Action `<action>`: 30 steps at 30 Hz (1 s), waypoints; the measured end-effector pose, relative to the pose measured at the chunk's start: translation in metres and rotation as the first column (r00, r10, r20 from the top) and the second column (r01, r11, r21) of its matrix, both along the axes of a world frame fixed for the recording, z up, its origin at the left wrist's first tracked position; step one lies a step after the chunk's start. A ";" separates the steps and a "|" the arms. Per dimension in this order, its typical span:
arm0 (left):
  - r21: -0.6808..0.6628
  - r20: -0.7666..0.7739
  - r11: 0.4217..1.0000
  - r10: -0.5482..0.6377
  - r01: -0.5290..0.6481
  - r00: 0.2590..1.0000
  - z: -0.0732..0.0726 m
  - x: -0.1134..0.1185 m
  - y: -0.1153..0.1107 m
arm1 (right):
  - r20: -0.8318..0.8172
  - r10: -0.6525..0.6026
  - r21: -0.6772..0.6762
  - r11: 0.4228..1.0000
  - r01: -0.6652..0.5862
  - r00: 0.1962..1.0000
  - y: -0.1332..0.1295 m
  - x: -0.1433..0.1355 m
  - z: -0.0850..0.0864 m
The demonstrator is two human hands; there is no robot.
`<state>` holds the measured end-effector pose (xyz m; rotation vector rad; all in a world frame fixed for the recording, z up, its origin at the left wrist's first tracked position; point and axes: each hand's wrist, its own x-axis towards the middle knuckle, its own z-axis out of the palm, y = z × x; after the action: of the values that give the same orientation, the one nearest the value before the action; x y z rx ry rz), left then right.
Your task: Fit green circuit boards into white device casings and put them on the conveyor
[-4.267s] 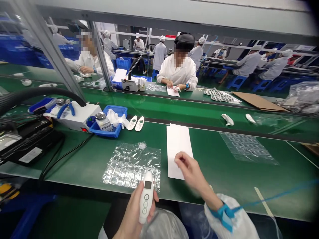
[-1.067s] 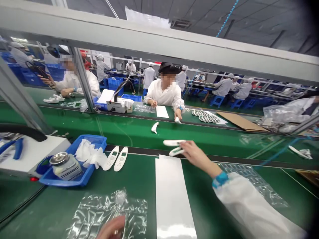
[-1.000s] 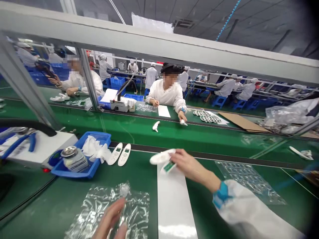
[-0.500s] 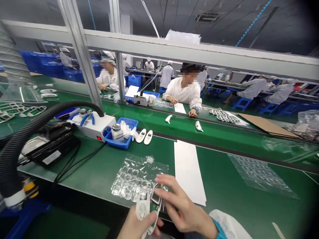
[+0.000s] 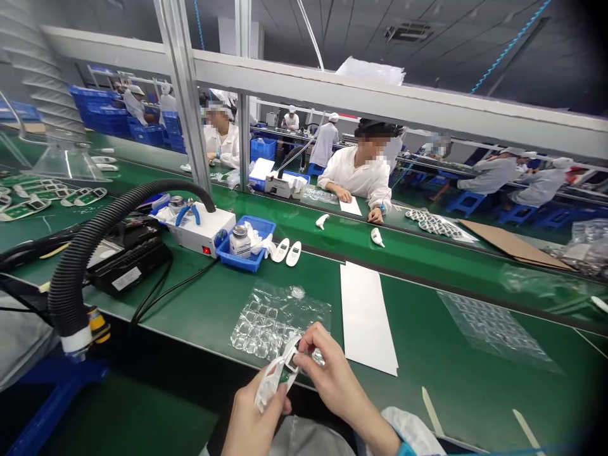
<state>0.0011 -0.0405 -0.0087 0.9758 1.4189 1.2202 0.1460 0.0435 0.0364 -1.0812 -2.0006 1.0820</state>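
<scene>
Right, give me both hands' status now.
Left hand: closed, holding white device parts with a green board.
Right hand: curled against the parts' far end; whether it grips them cannot be told.

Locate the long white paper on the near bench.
In the head view, the white paper lies right of centre on the green bench, between two clear plastic sheets, just beyond the right hand.
</scene>
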 end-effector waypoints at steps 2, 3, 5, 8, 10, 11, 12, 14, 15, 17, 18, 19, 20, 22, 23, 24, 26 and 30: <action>-0.029 0.031 1.000 0.005 -0.004 1.000 -0.002 -0.002 -0.001 | 0.018 0.010 0.049 0.999 -0.011 1.000 -0.006 -0.005 -0.003; -0.047 0.037 0.999 0.014 -0.012 0.999 -0.003 -0.004 -0.001 | 0.026 0.029 0.115 0.993 -0.032 0.999 -0.011 -0.009 -0.004; -0.058 0.040 0.997 0.047 -0.045 0.998 -0.004 -0.010 0.001 | 0.058 0.126 0.305 0.942 -0.138 0.990 -0.021 -0.016 -0.004; -0.065 0.063 0.991 0.123 -0.119 0.990 -0.001 -0.023 0.005 | 0.060 0.243 0.448 0.860 -0.244 0.968 -0.024 -0.027 0.003; -0.092 0.083 0.986 0.146 -0.138 0.986 0.004 -0.030 0.007 | 0.003 0.182 0.332 0.927 -0.173 0.983 -0.011 -0.031 0.010; -0.111 0.086 0.985 0.144 -0.134 0.986 0.007 -0.033 0.008 | -0.019 0.149 0.254 0.957 -0.139 0.989 -0.001 -0.032 0.012; -0.124 0.087 0.985 0.130 -0.119 0.988 0.008 -0.035 0.008 | -0.022 0.139 0.184 0.974 -0.133 0.990 0.008 -0.033 0.015; -0.141 0.088 0.987 0.096 -0.083 0.992 0.010 -0.036 0.007 | -0.005 0.201 0.126 0.972 -0.198 0.980 0.024 -0.036 0.016; -0.142 0.096 0.988 0.077 -0.063 0.992 0.010 -0.036 0.007 | 0.018 0.242 0.118 0.963 -0.242 0.970 0.029 -0.038 0.016; -0.136 0.128 0.990 0.047 -0.029 0.991 0.008 -0.036 0.006 | 0.088 0.305 0.110 0.943 -0.314 0.948 0.033 -0.041 0.015; -0.132 0.138 0.991 0.046 -0.028 0.989 0.008 -0.036 0.006 | 0.120 0.324 0.105 0.936 -0.337 0.938 0.033 -0.042 0.014; -0.130 0.137 0.991 0.049 -0.032 0.989 0.008 -0.036 0.005 | 0.146 0.334 0.096 0.932 -0.349 0.931 0.031 -0.042 0.014; -0.129 0.126 0.991 0.049 -0.032 0.991 0.008 -0.036 0.005 | 0.167 0.336 0.086 0.931 -0.353 0.927 0.030 -0.042 0.014; -0.125 0.087 0.991 0.050 -0.039 0.995 0.010 -0.036 0.004 | 0.208 0.329 0.079 0.933 -0.351 0.921 0.028 -0.042 0.015; -0.116 0.071 0.992 0.053 -0.044 0.996 0.011 -0.037 0.004 | 0.241 0.326 0.086 0.931 -0.354 0.914 0.027 -0.041 0.016; -0.107 0.060 0.993 0.056 -0.049 0.997 0.012 -0.037 0.004 | 0.283 0.325 0.106 0.924 -0.366 0.902 0.027 -0.040 0.017; -0.103 0.064 0.992 0.073 -0.066 0.995 0.014 -0.037 0.006 | 0.376 0.329 0.185 0.889 -0.419 0.866 0.026 -0.037 0.016; -0.160 0.187 0.986 0.077 -0.047 0.979 0.016 -0.039 0.012 | 0.411 0.347 0.376 0.778 -0.503 0.843 0.021 -0.034 0.012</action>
<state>-0.0379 -0.0285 0.0068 0.6919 1.3760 1.1963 0.1121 0.0648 0.0482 -0.5643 -2.6866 0.5716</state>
